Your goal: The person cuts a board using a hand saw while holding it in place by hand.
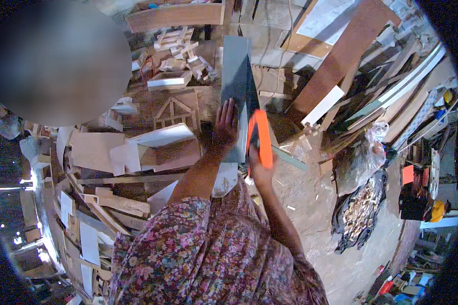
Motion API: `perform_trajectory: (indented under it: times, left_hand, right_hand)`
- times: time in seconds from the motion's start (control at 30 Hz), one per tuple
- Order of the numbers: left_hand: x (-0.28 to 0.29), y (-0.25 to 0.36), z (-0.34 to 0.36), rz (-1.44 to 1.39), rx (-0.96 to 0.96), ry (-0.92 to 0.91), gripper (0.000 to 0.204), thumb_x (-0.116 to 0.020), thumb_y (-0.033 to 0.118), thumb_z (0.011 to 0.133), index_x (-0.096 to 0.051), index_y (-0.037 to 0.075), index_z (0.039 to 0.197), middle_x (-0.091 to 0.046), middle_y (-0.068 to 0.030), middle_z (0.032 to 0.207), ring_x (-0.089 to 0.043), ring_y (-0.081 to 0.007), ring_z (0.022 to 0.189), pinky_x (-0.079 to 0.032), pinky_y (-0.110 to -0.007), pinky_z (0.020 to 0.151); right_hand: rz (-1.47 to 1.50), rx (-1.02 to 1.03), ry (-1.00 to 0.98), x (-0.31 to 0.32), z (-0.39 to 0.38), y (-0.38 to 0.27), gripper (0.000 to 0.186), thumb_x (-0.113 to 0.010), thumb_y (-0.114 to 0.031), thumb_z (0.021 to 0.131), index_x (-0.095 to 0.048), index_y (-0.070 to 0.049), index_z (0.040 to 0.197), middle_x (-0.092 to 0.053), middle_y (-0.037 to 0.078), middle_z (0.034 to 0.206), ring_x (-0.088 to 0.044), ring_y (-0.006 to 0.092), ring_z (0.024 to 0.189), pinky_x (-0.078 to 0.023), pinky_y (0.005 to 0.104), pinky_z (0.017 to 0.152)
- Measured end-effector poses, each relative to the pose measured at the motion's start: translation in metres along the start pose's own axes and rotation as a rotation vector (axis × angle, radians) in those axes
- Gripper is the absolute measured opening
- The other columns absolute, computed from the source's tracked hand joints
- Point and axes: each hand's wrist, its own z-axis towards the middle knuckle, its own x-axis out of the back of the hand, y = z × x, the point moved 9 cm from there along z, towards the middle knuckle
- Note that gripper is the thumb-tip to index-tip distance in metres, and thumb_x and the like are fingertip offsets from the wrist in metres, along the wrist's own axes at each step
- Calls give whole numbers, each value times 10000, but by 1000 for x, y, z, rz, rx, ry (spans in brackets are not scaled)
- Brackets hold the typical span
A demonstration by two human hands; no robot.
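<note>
A long dark grey board (235, 61) runs away from me in the middle of the head view. My left hand (226, 122) lies on its top with fingers stretched out, pressing on the surface. My right hand (262, 168) is closed on the orange handle (259, 127) of a handsaw at the board's right edge, near its closer end. The saw's blade is hard to make out against the dark board. A pale piece (224, 178) shows under the near end of the board, just in front of my patterned clothing.
Wood offcuts (150, 152) crowd the left side and far floor. Long planks (320, 73) lean at the upper right. A crumpled plastic bag (374, 140) and a black sheet with wood scraps (359, 213) lie on the right, beside dusty concrete floor (310, 218).
</note>
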Motion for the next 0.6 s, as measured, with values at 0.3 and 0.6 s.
perform_trajectory:
  times: [0.3,0.6]
  left_hand:
    - [-3,-1,3,30,196,-203,504,-418,115,798,-322,-78,1254,-272,-268,1349,-287,-411,1246,-236,-512,1016]
    - [5,7,-2,135,58,-24,507,-422,93,788,-325,-78,1256,-275,-258,1353,-280,-394,1257,-240,-505,1017]
  right_hand:
    - [125,-169,-161,-27,3,25,124,-656,-86,729,-556,-14,713,-564,26,600,-525,124,549,-433,282,534]
    - [-142,60,-234,19,-52,-16,145,-639,-118,755,-544,-11,736,-514,10,608,-479,106,553,-371,274,507]
